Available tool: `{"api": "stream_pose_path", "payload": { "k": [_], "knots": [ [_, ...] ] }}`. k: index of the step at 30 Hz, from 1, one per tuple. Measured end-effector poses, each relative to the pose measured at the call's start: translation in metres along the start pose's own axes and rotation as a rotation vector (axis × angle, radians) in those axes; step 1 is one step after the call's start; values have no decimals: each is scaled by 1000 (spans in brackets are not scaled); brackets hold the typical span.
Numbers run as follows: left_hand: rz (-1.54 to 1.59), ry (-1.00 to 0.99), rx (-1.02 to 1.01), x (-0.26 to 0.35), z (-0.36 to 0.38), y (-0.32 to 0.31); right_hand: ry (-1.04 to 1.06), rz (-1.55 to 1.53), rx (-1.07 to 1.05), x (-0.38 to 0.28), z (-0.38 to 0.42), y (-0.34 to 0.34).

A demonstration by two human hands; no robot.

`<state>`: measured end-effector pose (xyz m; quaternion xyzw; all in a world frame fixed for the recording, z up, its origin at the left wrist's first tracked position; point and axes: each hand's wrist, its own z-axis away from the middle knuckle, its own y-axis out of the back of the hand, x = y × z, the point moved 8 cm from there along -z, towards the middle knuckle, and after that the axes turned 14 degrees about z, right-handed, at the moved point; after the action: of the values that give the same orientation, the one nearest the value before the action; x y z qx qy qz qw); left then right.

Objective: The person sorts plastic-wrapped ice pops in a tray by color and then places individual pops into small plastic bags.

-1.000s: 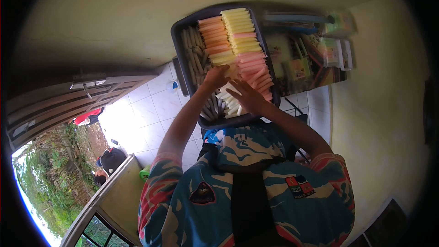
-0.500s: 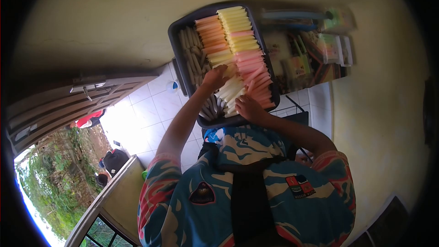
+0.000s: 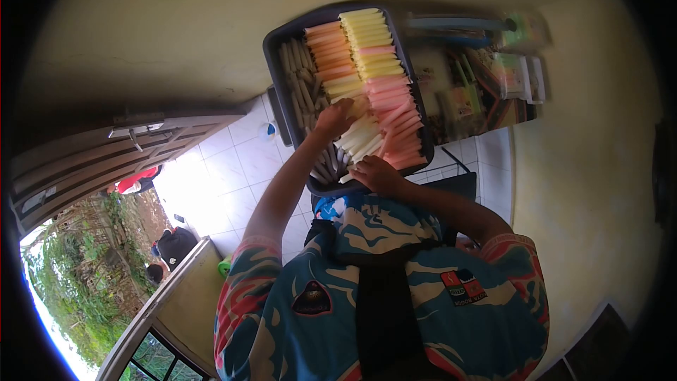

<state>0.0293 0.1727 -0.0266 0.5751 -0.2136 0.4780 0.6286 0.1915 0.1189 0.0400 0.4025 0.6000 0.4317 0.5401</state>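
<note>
A dark tray [image 3: 276, 42] holds rows of long sticks side by side: brownish ones [image 3: 296, 77] on the left, then orange [image 3: 328, 53], yellow [image 3: 370, 42], pink [image 3: 395, 106] and white ones [image 3: 360, 140]. My left hand [image 3: 335, 118] sits mid-tray with its fingers curled on the pale yellow sticks, where they meet the white ones. My right hand [image 3: 379, 173] lies at the tray's near rim, on the near ends of the white sticks. Its fingers are bent, and their grip is hidden.
To the right of the tray is a surface with packets and small boxes [image 3: 493, 77]. A white tiled floor [image 3: 226, 169] lies below, and a wooden door [image 3: 106, 148] stands open on the left. A person [image 3: 169, 245] crouches outside. Yellow walls are ahead and to the right.
My right hand has drawn back from the middle of the white sticks to the tray's near rim, and more white and pink sticks show. My left hand has hardly moved.
</note>
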Motion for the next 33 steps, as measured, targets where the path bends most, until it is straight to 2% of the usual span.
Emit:
{"api": "stream_pose_path", "payload": {
  "k": [2,5,8,11,14,17,20,23,26,29,33],
  "knots": [
    [3,2,0,-1,0,0,-93,1,-162,11,11,-21],
    [19,-12,23,-4,1,1,-165,-49,-230,17,21,-38],
    [-22,14,-9,-1,-1,-1,-176,69,-139,9,16,-18],
    [-1,49,-7,1,1,3,-167,7,-74,11,4,-11],
    [-13,26,-5,0,0,1,-95,139,-50,13,-4,-29],
    [-7,15,-6,0,0,1,-149,131,-151,18,-6,-37],
    [-2,20,-2,-1,1,1,-185,98,-46,23,-1,-31],
    [-7,12,8,-1,0,0,-155,250,220,21,-4,12],
    [-1,20,-1,-4,-1,-1,-225,331,254,28,-3,21],
    [1,11,0,-3,0,0,-287,246,81,32,-5,5],
    [10,-31,23,-2,1,0,-283,181,77,32,3,-19]
  ]
}}
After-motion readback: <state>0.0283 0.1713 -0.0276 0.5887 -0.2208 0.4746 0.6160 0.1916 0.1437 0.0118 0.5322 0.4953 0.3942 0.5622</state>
